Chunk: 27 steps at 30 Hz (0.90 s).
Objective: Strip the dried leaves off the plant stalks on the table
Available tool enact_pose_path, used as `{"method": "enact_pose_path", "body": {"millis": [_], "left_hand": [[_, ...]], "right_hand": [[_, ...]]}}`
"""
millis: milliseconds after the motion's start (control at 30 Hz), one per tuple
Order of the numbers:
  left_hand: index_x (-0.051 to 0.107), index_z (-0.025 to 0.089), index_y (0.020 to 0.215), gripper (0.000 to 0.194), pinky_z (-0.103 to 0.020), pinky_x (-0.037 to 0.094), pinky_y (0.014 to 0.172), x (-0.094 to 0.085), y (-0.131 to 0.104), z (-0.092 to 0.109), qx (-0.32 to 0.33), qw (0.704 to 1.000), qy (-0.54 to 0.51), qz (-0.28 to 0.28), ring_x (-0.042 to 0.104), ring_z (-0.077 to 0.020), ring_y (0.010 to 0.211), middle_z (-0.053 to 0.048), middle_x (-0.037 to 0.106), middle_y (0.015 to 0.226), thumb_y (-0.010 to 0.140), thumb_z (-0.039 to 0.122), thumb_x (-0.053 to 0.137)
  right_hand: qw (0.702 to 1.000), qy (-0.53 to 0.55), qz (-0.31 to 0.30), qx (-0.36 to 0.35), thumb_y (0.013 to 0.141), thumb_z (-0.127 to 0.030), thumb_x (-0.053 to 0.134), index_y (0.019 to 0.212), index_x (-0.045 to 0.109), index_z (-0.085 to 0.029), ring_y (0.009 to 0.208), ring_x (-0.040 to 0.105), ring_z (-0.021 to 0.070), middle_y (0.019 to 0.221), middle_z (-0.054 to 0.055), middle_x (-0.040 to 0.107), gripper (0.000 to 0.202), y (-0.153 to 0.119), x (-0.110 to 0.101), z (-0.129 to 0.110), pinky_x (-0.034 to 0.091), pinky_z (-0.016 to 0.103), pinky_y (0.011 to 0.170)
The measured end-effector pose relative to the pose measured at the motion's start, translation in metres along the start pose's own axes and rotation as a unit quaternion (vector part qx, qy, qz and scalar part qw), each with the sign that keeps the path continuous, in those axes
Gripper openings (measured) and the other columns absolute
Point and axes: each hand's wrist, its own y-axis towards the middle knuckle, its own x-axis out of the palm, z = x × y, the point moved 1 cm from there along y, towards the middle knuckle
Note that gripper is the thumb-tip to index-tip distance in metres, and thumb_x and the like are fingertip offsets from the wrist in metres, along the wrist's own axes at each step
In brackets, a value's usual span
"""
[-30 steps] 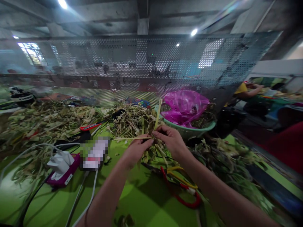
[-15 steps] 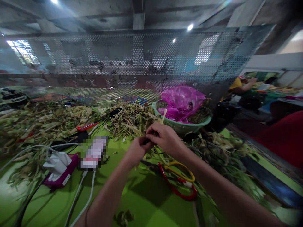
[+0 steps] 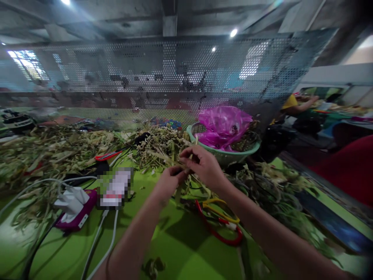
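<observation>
Over the green table point(image 3: 186, 241), my left hand point(image 3: 169, 182) and my right hand point(image 3: 205, 166) meet, fingers pinched. Between them runs a pale green plant strip point(image 3: 178, 193); one end hangs below my left hand, and a pale tip shows above my right. The exact spot where the fingers grip is partly hidden. Just below my right wrist lie scissors with a red handle loop point(image 3: 217, 233) and a yellow one point(image 3: 223, 211); their blades are mostly covered by plant scraps.
Dried plant strips point(image 3: 64, 149) heap along the left and back. A green basket point(image 3: 241, 155) holds a pink plastic bag point(image 3: 225, 122). At left are a purple power strip point(image 3: 77, 216), a blurred phone point(image 3: 116, 188) and white cables. A perforated screen point(image 3: 140, 77) stands behind.
My right hand's fingers have opened slightly and shifted along the strip. A length of strip now hangs lower beneath my left hand, over where the scissor blades showed.
</observation>
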Motion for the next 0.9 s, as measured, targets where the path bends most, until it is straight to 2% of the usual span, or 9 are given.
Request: {"method": "enact_pose_path", "body": {"millis": [100, 200, 400, 533, 667, 733, 833, 900], "left_hand": [[0.069, 0.016, 0.082, 0.027, -0.021, 0.043, 0.064, -0.006, 0.001, 0.003, -0.001, 0.991, -0.12, 0.056, 0.055, -0.0101, 0.067, -0.001, 0.066, 0.076, 0.066, 0.038, 0.072], [0.066, 0.015, 0.081, 0.027, -0.021, 0.046, 0.061, -0.009, 0.0, 0.008, -0.017, 0.978, -0.192, 0.076, 0.055, -0.0086, 0.061, 0.0, 0.065, 0.073, 0.066, 0.037, 0.073], [0.066, 0.014, 0.081, 0.03, -0.018, 0.045, 0.054, -0.011, 0.0, 0.012, -0.011, 0.979, -0.182, 0.087, 0.053, -0.0062, 0.053, 0.0, 0.065, 0.067, 0.065, 0.038, 0.074], [0.068, 0.012, 0.08, 0.032, -0.017, 0.044, 0.05, -0.013, 0.001, 0.012, -0.01, 0.978, -0.188, 0.086, 0.051, -0.0053, 0.049, 0.0, 0.063, 0.063, 0.061, 0.036, 0.077], [0.068, 0.012, 0.076, 0.031, -0.018, 0.045, 0.05, -0.014, 0.003, 0.009, -0.013, 0.974, -0.197, 0.11, 0.051, -0.0054, 0.048, 0.001, 0.062, 0.059, 0.057, 0.034, 0.08], [0.069, 0.012, 0.077, 0.03, -0.019, 0.047, 0.055, -0.015, 0.005, 0.008, 0.001, 0.973, -0.201, 0.117, 0.054, -0.0066, 0.052, 0.0, 0.065, 0.063, 0.058, 0.033, 0.079], [0.07, 0.013, 0.087, 0.033, -0.02, 0.048, 0.063, -0.014, 0.007, 0.006, 0.023, 0.97, -0.212, 0.115, 0.06, -0.0092, 0.064, -0.003, 0.069, 0.074, 0.06, 0.03, 0.079], [0.07, 0.015, 0.09, 0.034, -0.02, 0.048, 0.066, -0.014, 0.007, 0.005, 0.033, 0.968, -0.218, 0.116, 0.062, -0.0101, 0.07, -0.003, 0.071, 0.08, 0.06, 0.027, 0.079]], "right_hand": [[1.0, 0.022, 0.002, 0.004, 0.083, -0.031, 0.056, 0.086, 0.058, -0.02, 0.077, 0.053, 0.016, 0.082, 0.002, 0.058, 0.011, 0.002, -0.005, 0.002, 0.042, 0.027, 0.07], [0.996, 0.046, -0.062, 0.034, 0.082, -0.033, 0.057, 0.085, 0.057, -0.019, 0.073, 0.052, 0.0149, 0.078, 0.001, 0.057, 0.014, 0.002, -0.005, 0.009, 0.042, 0.027, 0.067], [0.975, 0.166, -0.105, 0.107, 0.071, -0.028, 0.066, 0.082, 0.053, -0.018, 0.067, 0.051, 0.012, 0.075, -0.002, 0.055, 0.02, 0.003, 0.002, 0.016, 0.041, 0.025, 0.062], [0.97, 0.192, -0.101, 0.107, 0.067, -0.025, 0.068, 0.081, 0.053, -0.018, 0.067, 0.052, 0.012, 0.073, -0.002, 0.056, 0.021, 0.004, 0.003, 0.018, 0.042, 0.025, 0.063], [0.988, 0.123, -0.078, 0.056, 0.07, -0.02, 0.063, 0.077, 0.055, -0.019, 0.064, 0.052, 0.0129, 0.069, -0.002, 0.055, 0.011, 0.006, 0.002, 0.021, 0.042, 0.026, 0.061], [0.999, 0.04, -0.032, -0.004, 0.073, -0.017, 0.061, 0.078, 0.057, -0.019, 0.072, 0.055, 0.0162, 0.075, 0.0, 0.059, 0.007, 0.005, 0.0, 0.019, 0.043, 0.029, 0.068], [0.992, -0.076, 0.046, -0.086, 0.077, -0.02, 0.06, 0.081, 0.061, -0.02, 0.09, 0.055, 0.0211, 0.088, 0.005, 0.061, 0.003, 0.001, -0.002, 0.011, 0.042, 0.034, 0.081], [0.987, -0.122, 0.039, -0.092, 0.081, -0.027, 0.06, 0.075, 0.062, -0.02, 0.086, 0.055, 0.0211, 0.083, 0.005, 0.061, 0.009, -0.003, 0.0, 0.006, 0.041, 0.034, 0.079]]}}
